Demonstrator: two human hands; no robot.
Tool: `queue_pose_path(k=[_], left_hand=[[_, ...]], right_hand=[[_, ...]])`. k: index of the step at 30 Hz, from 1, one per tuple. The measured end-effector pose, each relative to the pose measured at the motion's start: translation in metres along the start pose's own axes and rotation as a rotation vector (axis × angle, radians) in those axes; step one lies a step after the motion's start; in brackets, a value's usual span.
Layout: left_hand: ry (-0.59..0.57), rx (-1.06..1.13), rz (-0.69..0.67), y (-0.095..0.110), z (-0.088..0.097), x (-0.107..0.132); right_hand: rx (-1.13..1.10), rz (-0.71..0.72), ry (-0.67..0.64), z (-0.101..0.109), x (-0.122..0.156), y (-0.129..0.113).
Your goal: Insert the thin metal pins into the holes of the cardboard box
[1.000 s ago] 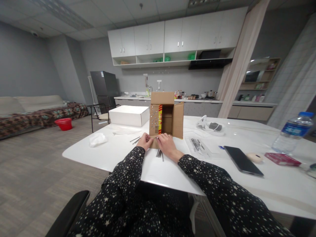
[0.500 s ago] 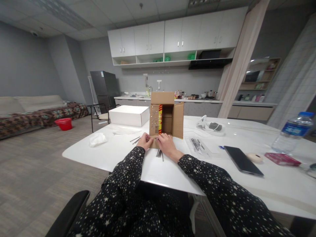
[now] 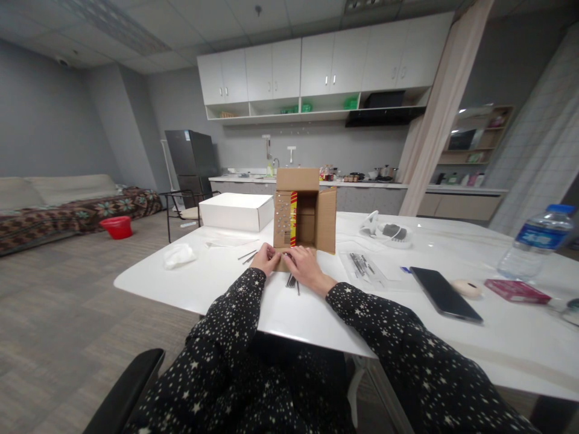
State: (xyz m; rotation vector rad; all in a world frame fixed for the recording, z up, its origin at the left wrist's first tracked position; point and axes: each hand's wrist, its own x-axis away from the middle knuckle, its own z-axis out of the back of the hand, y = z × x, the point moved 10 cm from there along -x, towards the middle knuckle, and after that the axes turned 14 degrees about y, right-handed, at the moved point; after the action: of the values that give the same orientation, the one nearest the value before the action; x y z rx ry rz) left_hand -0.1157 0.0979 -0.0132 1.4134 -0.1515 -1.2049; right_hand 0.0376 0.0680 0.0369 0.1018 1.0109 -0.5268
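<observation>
An open cardboard box (image 3: 325, 220) with a red and yellow strip stands in front of me, its mouth towards me and a flap lying forward on the table. My left hand (image 3: 263, 260) is closed at the left edge of this front flap, fingers curled against it. Over the right part of the flap, my right hand (image 3: 305, 265) has its thumb and fingers pressed together; anything small between them is hidden. Thin dark metal rods (image 3: 292, 281) poke out below the flap, beside my right hand. More thin rods (image 3: 248, 256) lie left of my left hand.
A white box (image 3: 235, 211) stands behind on the left, with a crumpled white bag (image 3: 180, 256) nearer. To the right are a clear packet of dark pieces (image 3: 364, 268), a phone (image 3: 446, 294), a pink box (image 3: 517, 291) and a water bottle (image 3: 536, 244).
My right hand's fingertips have shifted very slightly at the flap, and a small pale spot at them shows less now. The left hand and the box keep their places.
</observation>
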Motion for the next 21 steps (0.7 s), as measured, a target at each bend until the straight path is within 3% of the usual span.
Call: queue_pose_path(k=[21], left_hand=[[-0.006, -0.037, -0.014, 0.007, 0.003, 0.003]], right_hand=[[-0.043, -0.077, 0.078, 0.004, -0.001, 0.011]])
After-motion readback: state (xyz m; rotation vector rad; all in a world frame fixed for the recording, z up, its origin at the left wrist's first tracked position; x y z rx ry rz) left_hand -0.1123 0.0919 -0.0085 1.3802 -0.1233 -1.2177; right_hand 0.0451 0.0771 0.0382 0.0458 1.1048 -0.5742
